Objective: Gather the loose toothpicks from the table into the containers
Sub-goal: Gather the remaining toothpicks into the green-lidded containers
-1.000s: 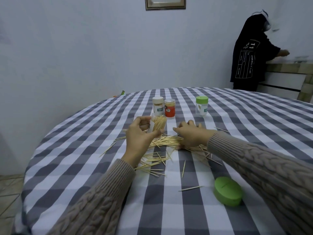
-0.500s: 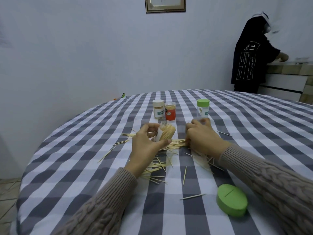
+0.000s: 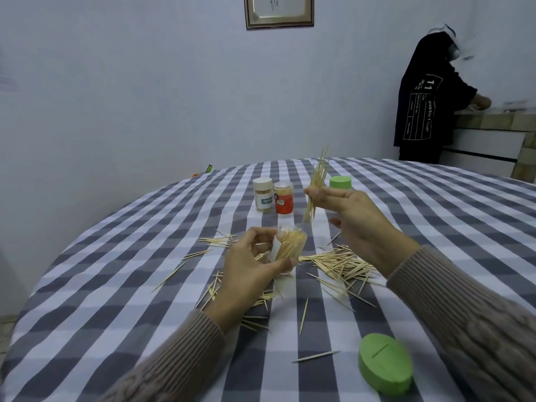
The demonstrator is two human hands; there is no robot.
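Two hands over a table strewn with toothpicks, one holding a bundle, one a container.

The right hand (image 3: pixel 352 216) pinches a toothpick bundle (image 3: pixel 316 185) upright between thumb and fingers, raised above the clear container (image 3: pixel 285 250), which the left hand (image 3: pixel 252 265) grips tilted, its mouth packed with pale wooden sticks. Loose toothpicks (image 3: pixel 342 264) lie fanned on the grey-and-white checked table (image 3: pixel 116 285) between and beside the hands. A green lid (image 3: pixel 385 367) lies near the front edge; three closed jars (image 3: pixel 274 198) stand behind. Pale wall, framed picture beyond.
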